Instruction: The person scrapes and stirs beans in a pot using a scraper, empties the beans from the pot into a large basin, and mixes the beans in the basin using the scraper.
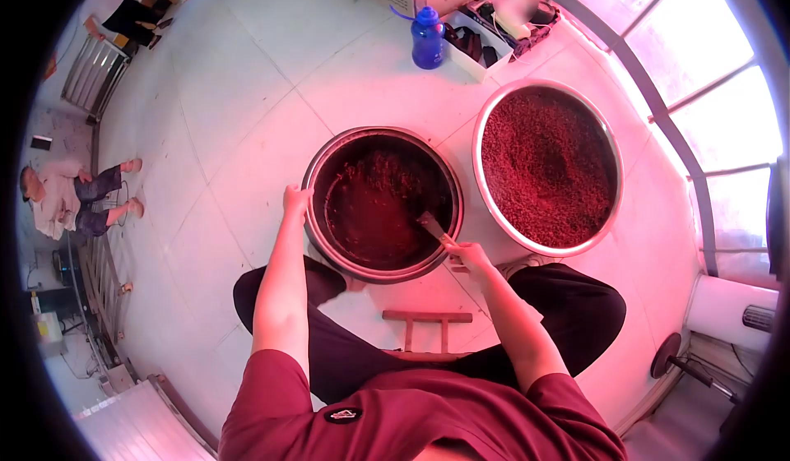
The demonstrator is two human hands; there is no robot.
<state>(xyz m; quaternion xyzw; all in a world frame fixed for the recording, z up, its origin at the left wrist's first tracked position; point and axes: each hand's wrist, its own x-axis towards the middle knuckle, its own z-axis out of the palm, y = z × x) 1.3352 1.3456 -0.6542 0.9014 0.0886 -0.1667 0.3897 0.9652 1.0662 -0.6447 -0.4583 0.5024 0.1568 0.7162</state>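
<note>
Between my knees stands a dark round pot (374, 275) holding dark red liquid, with a clump of wet grainy stuff (383, 173) toward its far side. My left hand (297, 202) is closed on the pot's left rim. In my right hand (469, 257), at the near right rim, is the handle of a spatula (432, 225). Its flat blade reaches inside the pot; I cannot tell how much of it is under the liquid. To the right, a wide metal basin (487, 188) is full of dark red granules (547, 165), apart from both hands.
A blue water bottle (428, 41) and a white box of items (476, 60) stand beyond the pot. A low wooden stool (426, 317) is beneath me. At left sits another person (70, 198); one more is at the upper left. Windows (691, 66) line the right side.
</note>
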